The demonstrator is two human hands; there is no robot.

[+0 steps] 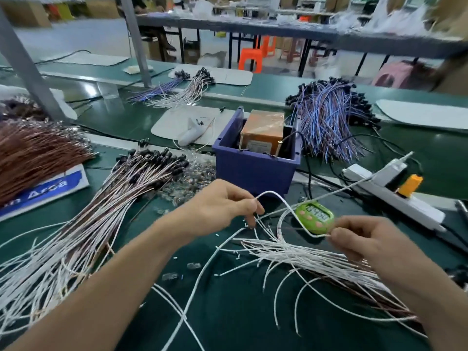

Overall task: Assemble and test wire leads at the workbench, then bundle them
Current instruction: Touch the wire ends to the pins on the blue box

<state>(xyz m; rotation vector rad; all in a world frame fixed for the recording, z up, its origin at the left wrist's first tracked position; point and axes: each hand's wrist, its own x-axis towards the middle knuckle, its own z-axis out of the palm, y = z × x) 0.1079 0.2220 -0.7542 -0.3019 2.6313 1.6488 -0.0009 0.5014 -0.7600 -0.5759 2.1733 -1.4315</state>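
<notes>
**Q:** Head view: where are the hands, and what do they hold?

**A:** Both are over the green surface (228,312), near its front middle. The left hand (222,209) pinches a white wire lead (283,201) between thumb and forefinger, with the other fingers curled. The right hand (364,239) pinches the same lead lower down, at its fingertips. The lead arches in a loop between the two hands, raised off the surface.

**Q:** Where do the other leads lie?

**A:** A fanned bundle of white leads (304,257) rests on the surface below and just beside the right hand. A larger pile of black-capped leads (121,198) spreads across the left side. A heap of blue and purple leads (326,120) sits at the back right, well apart from the hands.

**Q:** What else is visible?

**A:** A green timer (316,217) lies just behind the loop, between the hands; its digits are too blurred to read. Behind it, a blue bin (253,168) holds an orange box (263,130). A white power strip (392,196) lies to the right. A mass of brown wires (33,153) fills the far left.
</notes>
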